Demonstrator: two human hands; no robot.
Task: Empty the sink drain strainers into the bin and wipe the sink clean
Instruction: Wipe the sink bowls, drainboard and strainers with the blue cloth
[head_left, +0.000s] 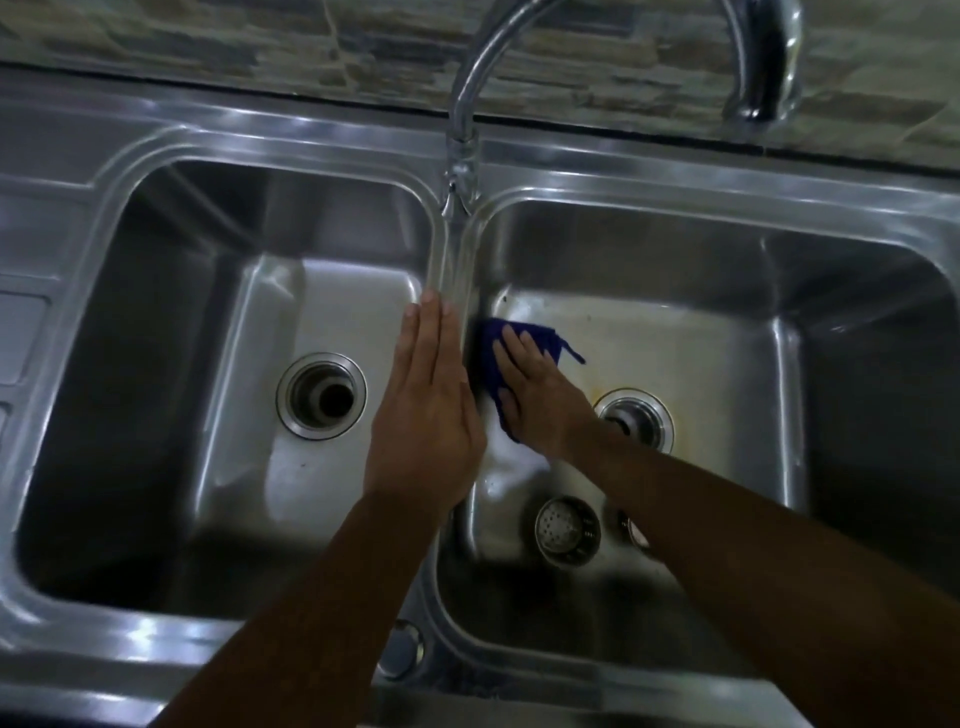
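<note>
Firstly, the left hand (426, 410) lay flat on the divider (454, 270) between the two basins, fingers straight and together, holding nothing. The right hand (540, 400) pressed a blue cloth (498, 338) with extended fingers against the floor of the right basin (701, 364), just beside the divider; the palm covered much of the cloth. The right wrist hid part of the right drain (636, 418), and the right forearm covered most of a small round object (631, 527) that could not be identified. A perforated metal strainer (567, 530) lay near it on the same floor, toward the front wall. The left drain (322, 396) showed a dark open hole. The sink (208, 130) was stainless steel with rounded corners; yellowish staining ringed the right drain. A curved chrome faucet (467, 104) rose behind the divider, its arch cut off at the top. Stone-pattern tiles (363, 47) lined the wall.
</note>
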